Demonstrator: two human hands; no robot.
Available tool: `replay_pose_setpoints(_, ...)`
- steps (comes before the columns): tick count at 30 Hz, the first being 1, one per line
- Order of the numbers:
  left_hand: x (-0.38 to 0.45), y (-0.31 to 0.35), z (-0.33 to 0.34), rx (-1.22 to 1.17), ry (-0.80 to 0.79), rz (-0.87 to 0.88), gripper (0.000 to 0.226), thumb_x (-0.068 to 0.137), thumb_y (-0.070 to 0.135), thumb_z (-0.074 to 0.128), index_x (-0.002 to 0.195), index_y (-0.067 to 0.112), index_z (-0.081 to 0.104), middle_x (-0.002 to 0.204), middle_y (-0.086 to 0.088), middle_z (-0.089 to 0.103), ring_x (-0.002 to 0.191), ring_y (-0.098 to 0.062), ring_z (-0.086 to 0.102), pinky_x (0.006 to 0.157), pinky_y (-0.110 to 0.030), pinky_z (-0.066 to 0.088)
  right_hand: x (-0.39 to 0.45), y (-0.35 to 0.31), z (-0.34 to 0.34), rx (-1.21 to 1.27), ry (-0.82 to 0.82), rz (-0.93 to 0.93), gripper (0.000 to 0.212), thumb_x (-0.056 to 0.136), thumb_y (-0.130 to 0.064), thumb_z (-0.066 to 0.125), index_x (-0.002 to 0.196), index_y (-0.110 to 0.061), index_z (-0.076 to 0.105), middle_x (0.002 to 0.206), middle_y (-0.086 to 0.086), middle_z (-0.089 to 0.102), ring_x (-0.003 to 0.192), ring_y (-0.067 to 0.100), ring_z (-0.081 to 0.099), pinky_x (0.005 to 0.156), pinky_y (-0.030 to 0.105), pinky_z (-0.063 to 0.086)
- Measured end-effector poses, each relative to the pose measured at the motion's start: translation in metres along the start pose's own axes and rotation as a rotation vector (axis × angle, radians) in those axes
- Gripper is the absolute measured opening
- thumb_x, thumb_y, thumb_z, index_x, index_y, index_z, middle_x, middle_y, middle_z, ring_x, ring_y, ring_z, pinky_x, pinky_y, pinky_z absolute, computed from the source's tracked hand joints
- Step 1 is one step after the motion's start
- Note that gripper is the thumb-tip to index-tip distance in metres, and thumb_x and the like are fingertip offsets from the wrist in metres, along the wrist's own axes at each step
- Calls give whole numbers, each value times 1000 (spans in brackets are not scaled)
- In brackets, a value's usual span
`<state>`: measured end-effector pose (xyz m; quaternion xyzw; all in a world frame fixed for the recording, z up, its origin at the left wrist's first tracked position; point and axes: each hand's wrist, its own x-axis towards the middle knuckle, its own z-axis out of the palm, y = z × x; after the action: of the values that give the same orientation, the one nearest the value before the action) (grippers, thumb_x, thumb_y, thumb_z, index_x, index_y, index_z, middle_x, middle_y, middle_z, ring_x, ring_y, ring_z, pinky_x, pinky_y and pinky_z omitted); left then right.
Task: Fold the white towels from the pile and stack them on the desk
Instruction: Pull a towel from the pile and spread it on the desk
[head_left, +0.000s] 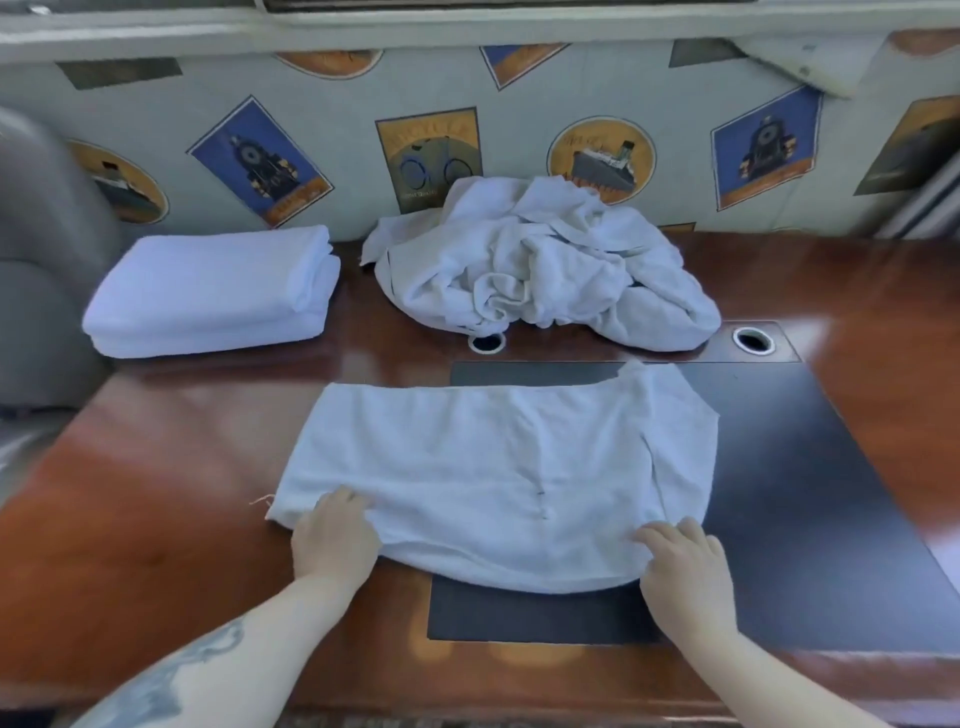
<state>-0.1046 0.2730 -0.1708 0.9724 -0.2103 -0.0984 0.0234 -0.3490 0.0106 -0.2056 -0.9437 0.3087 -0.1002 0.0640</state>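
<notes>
At the far left of the glossy reddish-brown wooden worktop (171, 431) sits a neat stack of folded white towels (213, 291), so part of the job looks done; how many towels are in it cannot be told for sure. To its right, against the far wall papered with ship and clock posters (260, 161), lies a crumpled pile of unfolded white towels (540, 265), plainly several pieces left to do. Two round cable holes (752, 341) sit at the pile's near edge, one half under it.

Near the middle, a single white terry towel (493, 467) is spread mostly flat across the worktop and over a dark matte desk pad (810, 499). It appears to be folded once already, with a loose flap turned up at its far right corner, so it is judged to be mid-fold: more folds remain before it can go on the stack.

The left hand (335, 538) lies on the towel's near left corner with its fingers curled into the cloth edge, pinching it. The right hand (685, 566) rests on the near right corner, fingers bent over the hem; they seem to hold the edge too, though the fingertips there are partly hidden in the cloth. Both grips are thus closed on the same towel, well apart from each other, one at each near corner.
</notes>
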Motion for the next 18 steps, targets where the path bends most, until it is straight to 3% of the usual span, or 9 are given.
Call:
replay_pose_setpoints(2, 2, 17, 10, -62, 73, 57, 35, 92, 15, 47, 119, 31, 62, 124, 11, 55, 116, -13, 48, 92, -25, 37, 12, -4, -7, 51, -49, 119, 43, 62, 13, 64, 90, -18, 75, 100, -6, 72, 90, 29, 59, 71, 39, 41)
replay_pose_setpoints(5, 11, 82, 28, -194, 86, 285, 34, 93, 13, 46, 115, 30, 64, 125, 12, 57, 115, -10, 48, 94, -23, 37, 28, 2, -9, 49, -185, 184, 43, 87, -7, 48, 121, -30, 62, 135, -17, 53, 126, 14, 43, 93, 29, 32)
replay_pose_setpoints(8, -2, 162, 40, -308, -2, 455, 39, 96, 11, 43, 128, 25, 60, 141, 8, 50, 129, -12, 42, 108, -22, 26, 50, 19, -22, 89, -249, 253, 44, 91, -10, 44, 128, -28, 56, 139, -13, 50, 123, 15, 46, 94, 28, 37)
replay_pose_setpoints(10, -16, 209, 52, -309, -70, 472, 40, 98, 14, 40, 134, 23, 56, 150, 4, 41, 139, -15, 34, 113, -25, 21, 66, 33, -25, 107, -277, 257, 45, 91, -9, 43, 132, -26, 52, 141, -9, 49, 118, 18, 49, 91, 29, 39)
replay_pose_setpoints(15, -22, 289, 63, -323, -89, 374, 33, 97, 25, 47, 129, 24, 57, 132, 3, 48, 121, -20, 44, 101, -29, 38, 128, 69, -24, 72, -351, 92, 55, 91, -4, 42, 142, -25, 43, 145, -4, 45, 124, 22, 47, 93, 30, 40)
replay_pose_setpoints(18, -10, 324, 64, -405, -110, 214, 34, 99, 22, 47, 132, 24, 52, 129, 2, 46, 117, -20, 45, 99, -30, 42, 162, 88, -12, 78, -444, -38, 60, 90, -2, 43, 146, -23, 37, 143, -1, 45, 128, 22, 44, 97, 29, 38)
